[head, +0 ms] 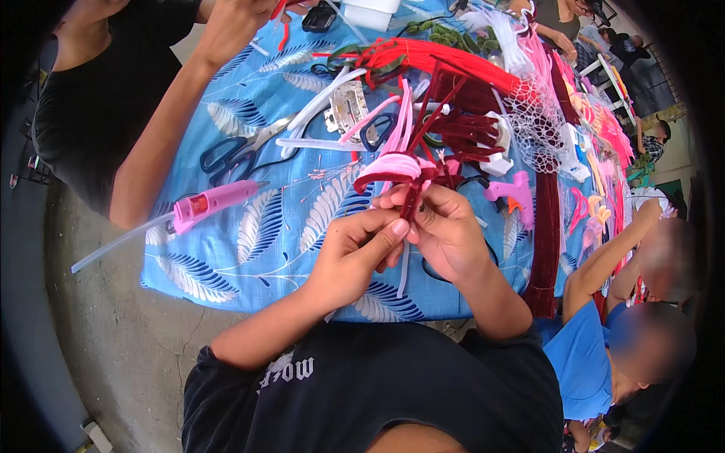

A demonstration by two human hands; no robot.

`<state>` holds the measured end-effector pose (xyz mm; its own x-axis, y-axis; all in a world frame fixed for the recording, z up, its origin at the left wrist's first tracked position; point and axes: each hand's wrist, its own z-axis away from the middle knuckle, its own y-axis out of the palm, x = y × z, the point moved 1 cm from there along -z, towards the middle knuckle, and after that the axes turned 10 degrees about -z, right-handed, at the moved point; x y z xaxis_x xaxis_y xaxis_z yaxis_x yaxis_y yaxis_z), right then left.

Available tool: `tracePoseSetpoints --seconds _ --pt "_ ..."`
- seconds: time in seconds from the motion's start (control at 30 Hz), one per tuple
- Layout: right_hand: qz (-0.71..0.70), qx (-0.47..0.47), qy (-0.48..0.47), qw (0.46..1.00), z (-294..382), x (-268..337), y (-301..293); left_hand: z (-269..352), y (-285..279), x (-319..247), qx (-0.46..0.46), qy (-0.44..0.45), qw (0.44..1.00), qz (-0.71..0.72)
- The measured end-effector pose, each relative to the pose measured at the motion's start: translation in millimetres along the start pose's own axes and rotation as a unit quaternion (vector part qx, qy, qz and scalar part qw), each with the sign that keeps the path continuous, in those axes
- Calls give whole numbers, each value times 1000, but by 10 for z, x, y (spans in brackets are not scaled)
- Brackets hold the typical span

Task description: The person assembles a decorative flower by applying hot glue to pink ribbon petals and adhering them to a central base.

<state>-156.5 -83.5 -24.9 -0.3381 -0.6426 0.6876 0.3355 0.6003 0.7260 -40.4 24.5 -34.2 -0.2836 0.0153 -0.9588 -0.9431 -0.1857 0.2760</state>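
Observation:
Between my two hands is a flower shape of bent pipe cleaners (391,170), with pink inner rows and a dark red edge. My left hand (354,249) pinches the lower end of its dark red part between thumb and fingers. Higher up, my right hand (450,229) grips the same piece from the other side, its fingertips close to the left thumb. Dark red pipe cleaner stems (427,122) rise behind the flower; whether they join it cannot be told. A pale glue stick (404,272) shows below my hands.
A pink glue gun (212,204) and dark-handled scissors (229,161) lie to the left. Another pink glue gun (515,198) lies right. Beyond are red pipe cleaners (447,59), a metal hair clip (348,113) and white netting (532,119). People sit at left and right.

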Motion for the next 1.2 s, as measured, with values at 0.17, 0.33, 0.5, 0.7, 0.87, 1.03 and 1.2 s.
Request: tracePoseSetpoints --seconds 0.17,0.33,0.5,0.7,0.87,1.03,1.2 --pt "-33 5 11 999 -14 21 -14 -15 8 4 -3 -1 1000 -2" --pt "-1 -9 -9 1000 -6 3 -87 -15 26 0 -15 -7 1000 -5" --pt "-32 -18 5 999 -13 6 -23 -5 18 32 -37 13 999 -4" --pt "-28 -27 -21 999 20 -24 -52 9 19 -64 -29 -23 998 -53" --pt "80 -51 -35 995 50 8 -10 -3 65 -76 -29 -22 997 -63" --pt "96 -4 -47 994 45 19 -10 10 93 -90 -30 2 997 -74" --pt "112 -8 -82 990 87 -27 15 41 113 -53 -27 14 998 -62"
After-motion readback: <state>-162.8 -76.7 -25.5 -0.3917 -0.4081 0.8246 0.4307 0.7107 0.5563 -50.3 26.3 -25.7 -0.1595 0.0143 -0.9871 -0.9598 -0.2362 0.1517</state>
